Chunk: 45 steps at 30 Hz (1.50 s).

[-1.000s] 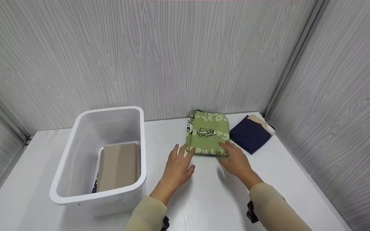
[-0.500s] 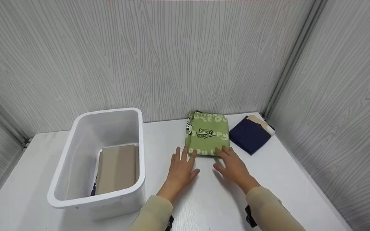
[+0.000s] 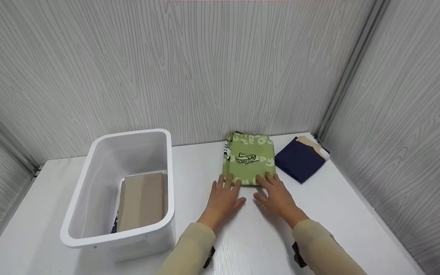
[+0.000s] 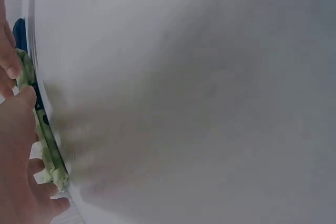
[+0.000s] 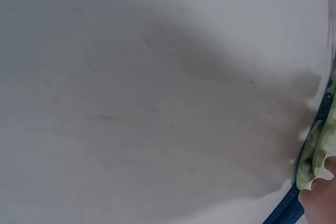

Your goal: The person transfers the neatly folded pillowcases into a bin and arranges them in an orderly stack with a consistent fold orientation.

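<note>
A folded green cloth (image 3: 248,152) with pale lettering and a black line drawing lies flat near the back wall. My left hand (image 3: 224,196) rests its spread fingers on the cloth's near left corner. On the near right side, the fingertips of my right hand (image 3: 278,194) touch the same edge. Both thumbs point inward, over the white table. From the left wrist, the layered edge of the green cloth (image 4: 48,145) shows beside the left hand (image 4: 18,145). The right wrist view catches only part of the right hand (image 5: 321,200) at the cloth's edge.
Right of the green cloth lies a folded navy cloth (image 3: 299,159) with a beige and white edge. A deep white bin (image 3: 117,240) stands at the left, holding a folded brown cloth (image 3: 141,198). Wood-grain panels (image 3: 204,68) enclose the table at the back and sides.
My left hand has shifted right along the cloth's near edge. The right hand has drawn back slightly from the cloth's right side to its near edge. The cloth lies about where it was.
</note>
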Tool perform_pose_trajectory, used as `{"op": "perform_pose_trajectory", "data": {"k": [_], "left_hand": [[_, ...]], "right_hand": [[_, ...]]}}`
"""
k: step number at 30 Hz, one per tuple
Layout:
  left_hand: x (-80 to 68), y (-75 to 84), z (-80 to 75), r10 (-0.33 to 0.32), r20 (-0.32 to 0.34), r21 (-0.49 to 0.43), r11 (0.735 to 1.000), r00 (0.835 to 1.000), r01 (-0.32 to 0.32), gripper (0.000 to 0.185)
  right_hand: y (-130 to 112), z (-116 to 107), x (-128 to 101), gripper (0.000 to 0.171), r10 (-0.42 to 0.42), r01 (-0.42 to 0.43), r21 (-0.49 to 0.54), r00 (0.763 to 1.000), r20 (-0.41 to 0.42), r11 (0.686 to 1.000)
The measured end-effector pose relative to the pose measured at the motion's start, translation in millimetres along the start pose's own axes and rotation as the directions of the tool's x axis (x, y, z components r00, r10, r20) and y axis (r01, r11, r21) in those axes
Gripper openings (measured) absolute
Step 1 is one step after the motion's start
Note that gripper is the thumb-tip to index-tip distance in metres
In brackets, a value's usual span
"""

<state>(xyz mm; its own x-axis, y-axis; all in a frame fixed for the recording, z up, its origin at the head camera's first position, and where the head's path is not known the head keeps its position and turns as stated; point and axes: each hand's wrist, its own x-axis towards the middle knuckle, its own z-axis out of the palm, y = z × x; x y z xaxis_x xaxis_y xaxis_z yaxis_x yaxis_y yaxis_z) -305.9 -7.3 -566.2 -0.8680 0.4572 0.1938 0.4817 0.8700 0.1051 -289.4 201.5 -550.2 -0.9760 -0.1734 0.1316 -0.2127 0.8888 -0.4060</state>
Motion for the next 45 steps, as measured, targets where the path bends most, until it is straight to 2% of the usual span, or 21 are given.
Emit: {"op": "perform_pose_trajectory", "data": {"k": [4,13,23,29,39,45], "left_hand": [[7.2,0.1,1.1,-0.008,-0.006,-0.019,1.0,1.0,0.008,0.065],[12.3,-0.5,3.6,-0.012,0.044,-0.057,0.998,0.999,0.015,0.063],[-1.2,0.6,5.0,-0.035,0.064,-0.089,0.995,0.997,0.041,0.061],[-12.2,5.3,0.0,-0.052,0.05,-0.118,0.991,0.997,0.058,0.063],[-26.3,12.6,-9.6,-0.078,0.034,-0.098,0.992,0.996,0.081,0.069],[-31.9,15.4,-8.2,-0.085,0.046,-0.077,0.993,0.995,0.088,0.072]], "right_hand": [[-1,1,4,0.064,0.011,-0.011,0.033,1.0,0.007,0.999],[-3,2,6,0.062,0.062,-0.065,0.042,0.996,0.066,0.997],[-3,6,2,0.059,0.092,-0.102,0.078,0.988,0.123,0.992],[-5,6,-3,0.057,0.056,-0.065,0.072,0.99,0.13,0.995],[-10,7,-10,0.054,0.028,-0.038,0.074,0.991,0.13,0.997],[-9,10,-20,0.059,0.011,-0.018,0.044,0.987,0.157,0.999]]}}
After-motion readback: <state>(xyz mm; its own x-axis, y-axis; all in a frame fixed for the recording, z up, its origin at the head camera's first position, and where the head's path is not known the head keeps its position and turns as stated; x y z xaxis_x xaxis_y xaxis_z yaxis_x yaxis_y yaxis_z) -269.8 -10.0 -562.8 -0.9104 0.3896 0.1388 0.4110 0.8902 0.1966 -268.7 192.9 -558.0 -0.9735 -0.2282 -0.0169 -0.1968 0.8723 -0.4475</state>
